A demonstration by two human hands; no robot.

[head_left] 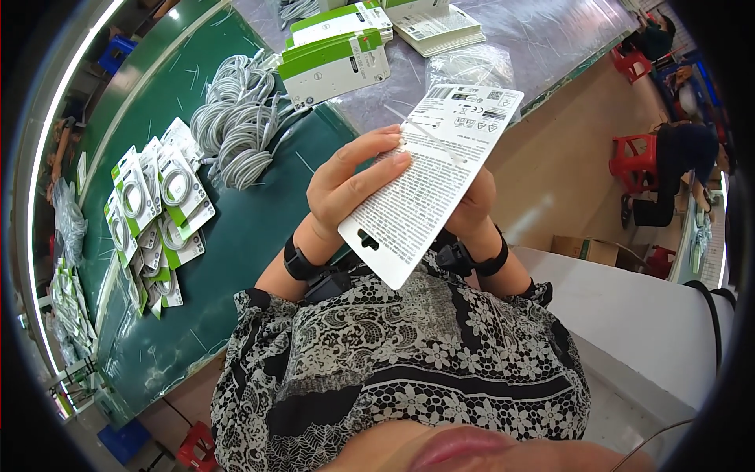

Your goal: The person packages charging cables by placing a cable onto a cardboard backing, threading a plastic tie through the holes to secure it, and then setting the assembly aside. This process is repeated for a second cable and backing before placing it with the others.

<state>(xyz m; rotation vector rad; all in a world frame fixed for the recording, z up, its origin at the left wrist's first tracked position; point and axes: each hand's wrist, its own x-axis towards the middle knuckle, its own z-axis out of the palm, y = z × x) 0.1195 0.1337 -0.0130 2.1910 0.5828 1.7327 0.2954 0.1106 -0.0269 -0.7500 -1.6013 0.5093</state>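
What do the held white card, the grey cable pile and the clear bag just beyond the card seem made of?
White card: probably coated paperboard; thin, flat, printed.
Grey cable pile: likely satin plastic or rubber jackets, from the smooth loops; braid remains possible.
Clear bag: apparently glossy plastic film; see-through, wrinkled highlights.

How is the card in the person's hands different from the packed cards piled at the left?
The held card is raised and tilted, while the packed cards lie overlapping on the green table. The held card turns a text-covered white side to the camera; several packed cards show green panels and pale cable coils. Both are flat and partly white.
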